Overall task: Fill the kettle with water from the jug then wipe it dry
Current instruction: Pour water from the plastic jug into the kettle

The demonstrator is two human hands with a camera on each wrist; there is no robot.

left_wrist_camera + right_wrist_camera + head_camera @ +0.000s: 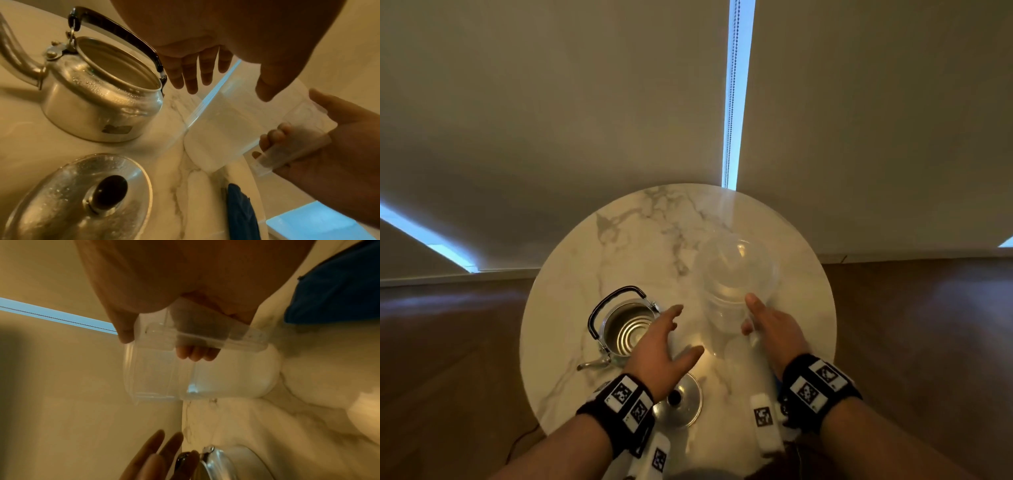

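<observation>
A steel kettle (625, 327) (98, 105) with a black handle stands open on the left of the round marble table (571, 308). Its lid (679, 404) (78, 199) lies near the front edge, knob up. A clear plastic jug (736, 284) (222, 129) (195, 374) with water in it stands right of the kettle. My right hand (770, 329) (185, 321) grips the jug's handle (205, 337), fingers curled round it. My left hand (664, 339) (205, 71) hovers between kettle and jug, fingers spread and straight, holding nothing.
A blue cloth (240, 211) (333, 288) lies at the table's front right edge, near my right wrist. Drops of water bead on the kettle's shoulder and the lid. Pale roller blinds hang behind the table, with wooden floor around it.
</observation>
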